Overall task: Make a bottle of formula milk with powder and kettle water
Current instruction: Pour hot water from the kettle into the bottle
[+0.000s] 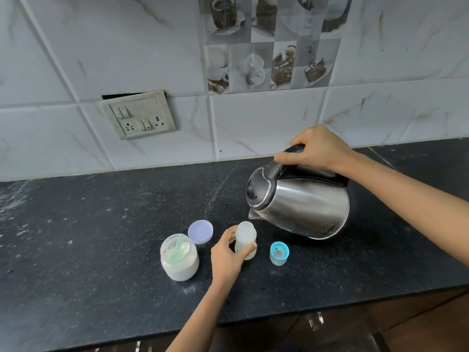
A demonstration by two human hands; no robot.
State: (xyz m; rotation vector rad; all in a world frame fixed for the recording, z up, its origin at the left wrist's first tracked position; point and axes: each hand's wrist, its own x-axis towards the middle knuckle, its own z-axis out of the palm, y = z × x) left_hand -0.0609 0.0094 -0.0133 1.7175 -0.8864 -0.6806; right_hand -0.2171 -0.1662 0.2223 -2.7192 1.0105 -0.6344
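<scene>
Tilts kettle [304, 207] by handle with right grip [317, 148], spout [253, 215] just above bottle [245, 235] mouth. Holds bottle on counter [101, 250] with left grip [228, 257]. Nearby: open powder jar [180, 265], scoop [177, 247] inside; lilac lid [200, 231]; blue cap [279, 253].

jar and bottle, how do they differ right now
The jar is wide and squat; the bottle is slim. The jar stands untouched; the left hand grips the bottle. The jar holds white powder and a green scoop; the bottle sits just below the kettle spout, its contents unclear. Both are translucent, with their tops off.
</scene>
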